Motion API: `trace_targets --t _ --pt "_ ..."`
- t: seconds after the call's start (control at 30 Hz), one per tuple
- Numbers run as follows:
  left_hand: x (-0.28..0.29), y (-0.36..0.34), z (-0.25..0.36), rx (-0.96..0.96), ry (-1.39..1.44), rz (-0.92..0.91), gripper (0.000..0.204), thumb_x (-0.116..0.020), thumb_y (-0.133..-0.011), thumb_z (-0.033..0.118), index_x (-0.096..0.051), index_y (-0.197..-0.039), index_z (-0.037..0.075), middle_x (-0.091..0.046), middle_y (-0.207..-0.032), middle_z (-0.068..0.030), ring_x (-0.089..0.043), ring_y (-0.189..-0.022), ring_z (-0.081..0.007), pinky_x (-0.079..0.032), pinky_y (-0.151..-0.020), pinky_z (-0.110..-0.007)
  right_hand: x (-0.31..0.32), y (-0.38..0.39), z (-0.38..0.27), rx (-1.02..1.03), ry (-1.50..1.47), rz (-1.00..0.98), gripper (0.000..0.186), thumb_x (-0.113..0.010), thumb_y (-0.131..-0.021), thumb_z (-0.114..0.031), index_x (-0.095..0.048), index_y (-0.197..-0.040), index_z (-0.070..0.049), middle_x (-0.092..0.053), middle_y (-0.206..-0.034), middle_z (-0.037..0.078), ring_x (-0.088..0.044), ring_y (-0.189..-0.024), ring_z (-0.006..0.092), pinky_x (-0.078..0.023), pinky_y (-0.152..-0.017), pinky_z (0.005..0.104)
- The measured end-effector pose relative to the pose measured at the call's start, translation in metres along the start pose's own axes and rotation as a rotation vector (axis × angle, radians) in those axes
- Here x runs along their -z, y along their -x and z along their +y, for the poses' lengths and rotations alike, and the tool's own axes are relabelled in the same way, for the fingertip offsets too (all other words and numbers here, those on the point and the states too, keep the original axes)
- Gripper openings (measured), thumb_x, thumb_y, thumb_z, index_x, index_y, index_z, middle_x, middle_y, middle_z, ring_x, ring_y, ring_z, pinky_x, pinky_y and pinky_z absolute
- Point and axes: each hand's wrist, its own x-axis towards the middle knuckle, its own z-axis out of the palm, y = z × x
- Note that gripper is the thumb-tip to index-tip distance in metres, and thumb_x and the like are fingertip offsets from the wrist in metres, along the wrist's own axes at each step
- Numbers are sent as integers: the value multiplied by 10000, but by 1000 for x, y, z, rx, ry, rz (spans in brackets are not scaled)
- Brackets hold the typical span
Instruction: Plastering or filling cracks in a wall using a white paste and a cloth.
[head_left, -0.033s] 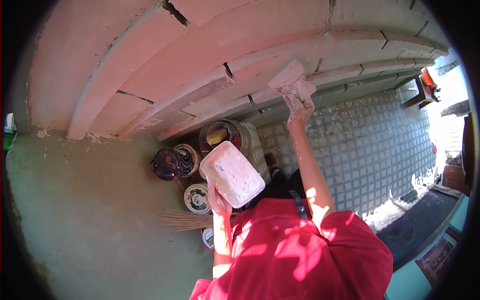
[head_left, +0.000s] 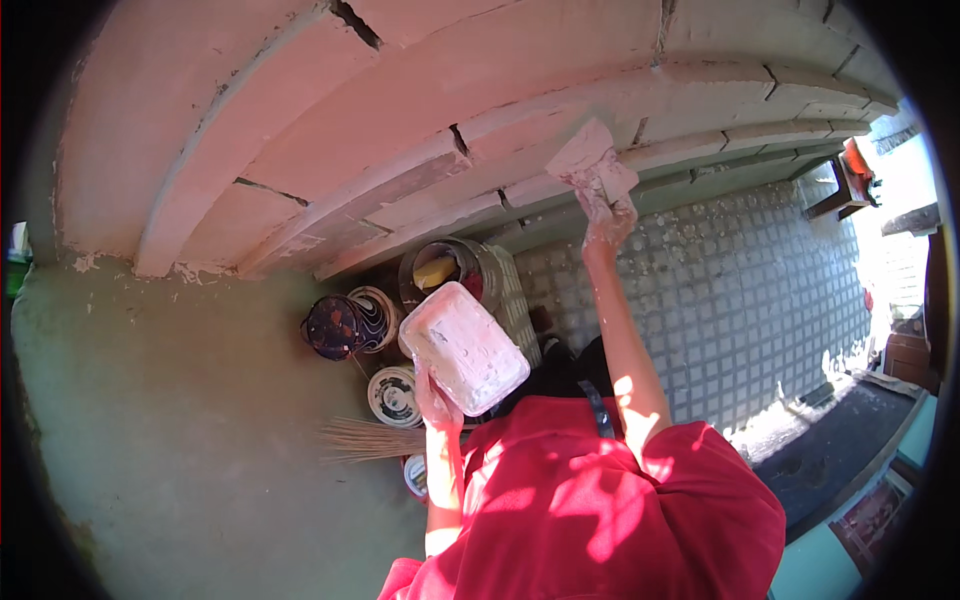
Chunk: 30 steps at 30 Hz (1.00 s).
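1. The left hand (head_left: 435, 402) is bent around the near left edge of a shallow plastic tray (head_left: 465, 348). It has a good hold on it.
2. The tray is a box shape with round corners. It is tipped a bit, in front of the red shirt (head_left: 570, 490), and has pale pink-white smears on it.
3. The right hand (head_left: 610, 220) is reaching far out. Its fingers are curled tight on a wide, flat scraper (head_left: 583, 150).
4. The scraper is messy with pale paste, and so is that hand. Its wide end points up at the pinkish wall (head_left: 400, 110). I cannot tell if it touches.
5. The wall has long ledges, like steps, and dark gaps here and there.
6. Past the tray is a big round tub (head_left: 408, 275) with a yellow thing (head_left: 434, 272) inside.
7. Next to it is a pail with dark swirls (head_left: 375, 318), beside a dark, spotty pot (head_left: 332, 328).
8. Nearer is a round white lid (head_left: 395, 397) with dark smears, then a bunch of thin sticks (head_left: 370, 440).
9. On the right is a floor with little squares (head_left: 740, 260).
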Motion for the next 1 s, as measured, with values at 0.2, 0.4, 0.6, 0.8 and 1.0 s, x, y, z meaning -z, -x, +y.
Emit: trace_targets --t 0.2,0.4,0.6,0.8,1.0 --pt "-1 2 5 2 21 42 479 -450 -941 326 -384 -1327 50 -491 -1287 -78 -481 -1170 -227 -376 -1007 -379 -59 -4 -127 844 1168 -411 229 -518 -808 -36 -613 -1016 -13 -636 -840 211 -611 -806 389 -479 -708 429" --pt "5 -4 -1 -1 38 42 477 -456 -940 318 -387 -1331 53 -502 -1280 -76 -497 -1155 -222 -385 -1003 -375 -110 -38 -140 969 1849 -539 143 -548 -741 -75 -608 -860 -23 -625 -815 205 -605 -790 410 -486 -706 475" --pt "12 -7 -6 60 120 26 461 -453 -942 309 -405 -1317 45 -510 -1270 -75 -495 -1155 -221 -388 -1000 -371 -132 -4 -104 1096 1863 -744 94 -577 -725 -85 -599 -788 -18 -618 -787 178 -620 -765 370 -502 -662 450" --pt "0 -9 -2 78 81 30 466 -450 -944 310 -399 -1319 38 -502 -1279 -81 -488 -1163 -221 -379 -1007 -369 -144 33 -79 1067 1712 -898 71 -577 -737 -92 -589 -755 -25 -610 -769 175 -612 -736 376 -488 -627 452" --pt "-1 -6 4 63 73 57 470 -444 -945 312 -389 -1323 40 -496 -1284 -83 -486 -1166 -216 -369 -1010 -370 -67 3 -69 572 1405 -517 183 -551 -786 -62 -618 -899 64 -648 -885 216 -632 -759 377 -493 -656 398"
